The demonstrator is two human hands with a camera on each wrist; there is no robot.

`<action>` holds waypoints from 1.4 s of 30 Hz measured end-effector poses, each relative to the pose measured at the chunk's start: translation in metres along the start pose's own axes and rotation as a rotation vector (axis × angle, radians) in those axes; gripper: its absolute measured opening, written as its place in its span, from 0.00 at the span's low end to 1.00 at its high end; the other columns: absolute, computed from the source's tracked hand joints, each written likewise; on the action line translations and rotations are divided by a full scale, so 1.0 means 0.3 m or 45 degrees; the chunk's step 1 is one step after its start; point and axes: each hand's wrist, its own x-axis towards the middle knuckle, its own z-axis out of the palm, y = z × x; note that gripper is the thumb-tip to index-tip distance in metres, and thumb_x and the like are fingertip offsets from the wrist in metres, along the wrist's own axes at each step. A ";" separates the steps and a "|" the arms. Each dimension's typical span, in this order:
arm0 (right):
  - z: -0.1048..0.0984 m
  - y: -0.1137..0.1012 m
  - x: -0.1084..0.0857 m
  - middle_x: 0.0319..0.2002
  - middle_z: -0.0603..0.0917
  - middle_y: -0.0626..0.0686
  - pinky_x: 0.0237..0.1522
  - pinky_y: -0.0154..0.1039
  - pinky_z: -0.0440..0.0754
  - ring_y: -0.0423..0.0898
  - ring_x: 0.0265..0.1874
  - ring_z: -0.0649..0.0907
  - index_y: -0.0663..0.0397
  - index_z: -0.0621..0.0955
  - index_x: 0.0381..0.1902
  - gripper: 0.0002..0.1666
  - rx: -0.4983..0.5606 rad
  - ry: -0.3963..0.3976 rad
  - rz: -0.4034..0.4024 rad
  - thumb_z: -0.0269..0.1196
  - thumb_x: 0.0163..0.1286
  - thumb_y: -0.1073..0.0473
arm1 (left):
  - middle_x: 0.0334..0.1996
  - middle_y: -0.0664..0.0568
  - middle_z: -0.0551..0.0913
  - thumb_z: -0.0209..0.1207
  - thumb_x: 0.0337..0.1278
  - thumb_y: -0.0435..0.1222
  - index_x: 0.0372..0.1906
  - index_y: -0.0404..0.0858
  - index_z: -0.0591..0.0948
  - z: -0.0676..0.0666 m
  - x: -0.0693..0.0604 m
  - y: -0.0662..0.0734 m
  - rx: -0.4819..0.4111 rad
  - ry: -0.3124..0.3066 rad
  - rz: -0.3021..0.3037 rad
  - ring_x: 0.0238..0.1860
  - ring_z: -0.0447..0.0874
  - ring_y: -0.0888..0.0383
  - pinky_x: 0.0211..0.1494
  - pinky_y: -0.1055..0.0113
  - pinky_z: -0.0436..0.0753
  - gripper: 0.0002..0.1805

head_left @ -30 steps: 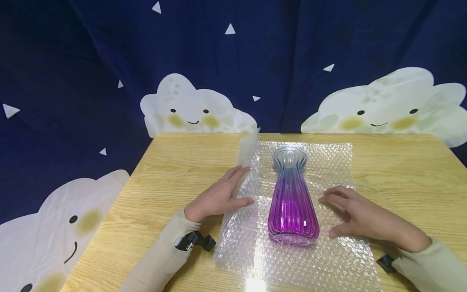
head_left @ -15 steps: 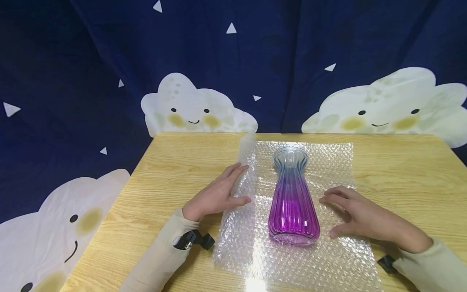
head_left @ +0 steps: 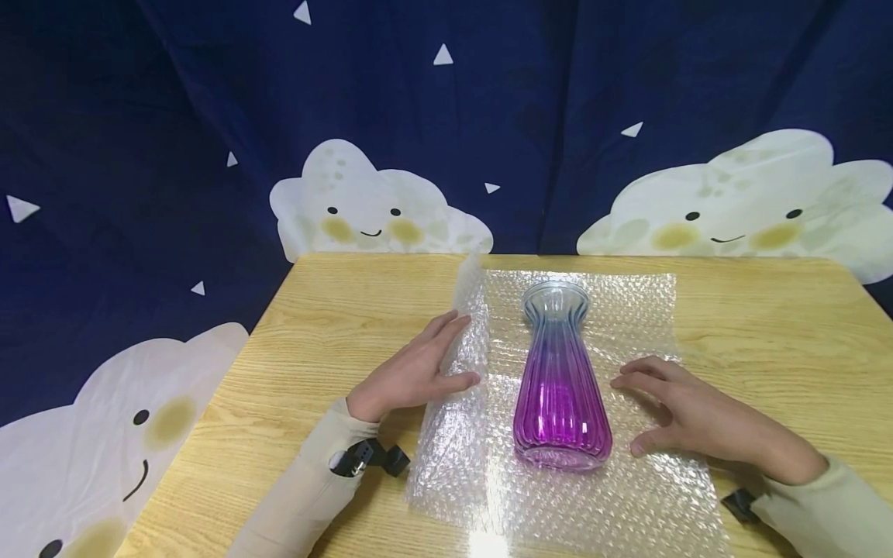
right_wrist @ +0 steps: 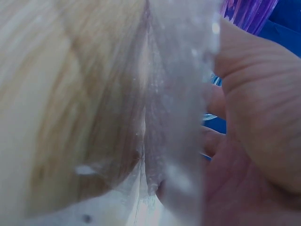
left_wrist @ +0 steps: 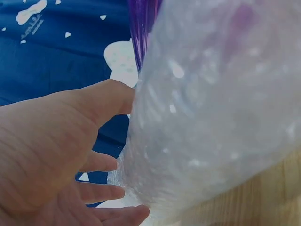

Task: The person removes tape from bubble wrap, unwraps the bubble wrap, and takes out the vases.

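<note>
A ribbed glass vase (head_left: pixel 560 395), clear blue at the neck and purple toward the base, lies on its side on a sheet of bubble wrap (head_left: pixel 628 504), its mouth pointing away. Along the left, part of the sheet stands raised as a flap. My left hand (head_left: pixel 412 376) rests against this flap, fingers spread and fairly straight; the left wrist view has its fingertips at the edge of the wrap (left_wrist: pixel 202 117). Over the sheet's right side is my right hand (head_left: pixel 698 411), fingers loosely bent, apart from the vase. In the right wrist view, wrap (right_wrist: pixel 181 117) partly hides its fingers.
Everything lies on a light wooden table (head_left: pixel 307 310). A dark blue curtain (head_left: pixel 391 101) with white clouds and triangles hangs behind and to the left. Black wrist cameras sit at both sleeves (head_left: pixel 307 480).
The raised flap on the left has leaned slightly further left, and my left hand has shifted a little left with it. My right hand and the vase look unmoved.
</note>
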 end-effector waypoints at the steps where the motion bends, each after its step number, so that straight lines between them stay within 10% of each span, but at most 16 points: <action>1: 0.000 -0.001 0.000 0.64 0.78 0.61 0.58 0.69 0.82 0.65 0.62 0.79 0.49 0.80 0.65 0.54 -0.001 0.002 -0.002 0.71 0.46 0.23 | 0.84 0.39 0.50 0.63 0.65 0.57 0.84 0.43 0.53 0.001 0.001 -0.002 -0.001 0.000 -0.003 0.79 0.65 0.39 0.78 0.44 0.71 0.51; 42: 0.007 0.004 -0.001 0.64 0.79 0.61 0.57 0.69 0.82 0.65 0.61 0.79 0.50 0.81 0.64 0.54 -0.014 0.021 -0.023 0.72 0.45 0.24 | 0.84 0.40 0.49 0.67 0.59 0.60 0.83 0.36 0.53 -0.040 -0.015 -0.010 -0.021 0.056 -0.121 0.83 0.55 0.40 0.83 0.44 0.62 0.58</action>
